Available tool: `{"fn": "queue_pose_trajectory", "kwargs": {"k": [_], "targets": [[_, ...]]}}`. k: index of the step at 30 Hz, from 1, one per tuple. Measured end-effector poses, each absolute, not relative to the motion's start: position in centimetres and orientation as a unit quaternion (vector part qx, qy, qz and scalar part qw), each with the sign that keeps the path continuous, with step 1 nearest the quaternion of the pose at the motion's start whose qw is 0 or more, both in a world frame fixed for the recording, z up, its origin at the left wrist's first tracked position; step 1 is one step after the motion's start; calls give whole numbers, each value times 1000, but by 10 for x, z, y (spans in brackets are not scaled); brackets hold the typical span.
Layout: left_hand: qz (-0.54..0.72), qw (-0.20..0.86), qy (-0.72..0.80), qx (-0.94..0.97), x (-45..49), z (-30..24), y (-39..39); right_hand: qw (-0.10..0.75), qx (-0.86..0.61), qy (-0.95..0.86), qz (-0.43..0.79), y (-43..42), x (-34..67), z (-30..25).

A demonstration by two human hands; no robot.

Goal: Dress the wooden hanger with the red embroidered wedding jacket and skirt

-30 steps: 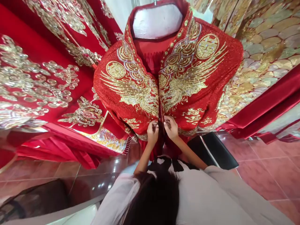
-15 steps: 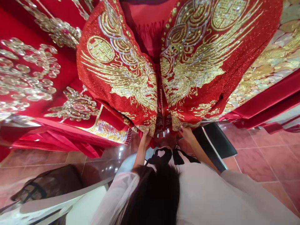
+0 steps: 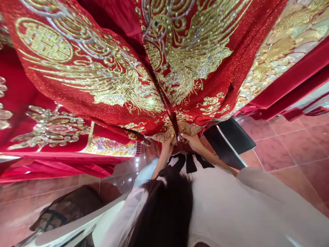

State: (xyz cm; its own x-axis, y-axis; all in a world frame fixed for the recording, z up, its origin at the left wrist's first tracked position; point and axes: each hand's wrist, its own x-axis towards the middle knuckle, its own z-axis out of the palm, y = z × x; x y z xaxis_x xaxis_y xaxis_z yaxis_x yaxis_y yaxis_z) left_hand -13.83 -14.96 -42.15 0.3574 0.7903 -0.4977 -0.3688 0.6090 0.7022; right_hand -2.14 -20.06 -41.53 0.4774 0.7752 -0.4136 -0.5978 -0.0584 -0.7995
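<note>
A red jacket (image 3: pixel 102 115) with gold embroidery and beads fills the upper middle of the view. Its two front edges now lie close together, with a zipper (image 3: pixel 161 94) running down between them. At the bottom hem, my left hand (image 3: pixel 167 146) pinches the left front corner. Just beside it, my right hand (image 3: pixel 192 142) is closed on the right front corner. A small pale bit shows between my fingertips; I cannot make out what it is.
Red garments with clear beads (image 3: pixel 58 128) hang on the left, and a gold scale-patterned garment (image 3: pixel 272 51) on the right. A black chair (image 3: pixel 236 135) stands right of my hands. At lower left are a white chair (image 3: pixel 108 212) and a dark bag (image 3: pixel 69 206) on the tiled floor.
My hands have come closer together, bringing the jacket's two front edges nearly together at the hem. The view has moved nearer to the jacket.
</note>
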Motion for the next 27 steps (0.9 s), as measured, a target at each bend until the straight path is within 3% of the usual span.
{"fn": "queue_pose_trajectory", "kwargs": {"k": [27], "targets": [[398,755,433,289,-116,-415,-158,683,-537,-73,489,-201,-26,-404]]}}
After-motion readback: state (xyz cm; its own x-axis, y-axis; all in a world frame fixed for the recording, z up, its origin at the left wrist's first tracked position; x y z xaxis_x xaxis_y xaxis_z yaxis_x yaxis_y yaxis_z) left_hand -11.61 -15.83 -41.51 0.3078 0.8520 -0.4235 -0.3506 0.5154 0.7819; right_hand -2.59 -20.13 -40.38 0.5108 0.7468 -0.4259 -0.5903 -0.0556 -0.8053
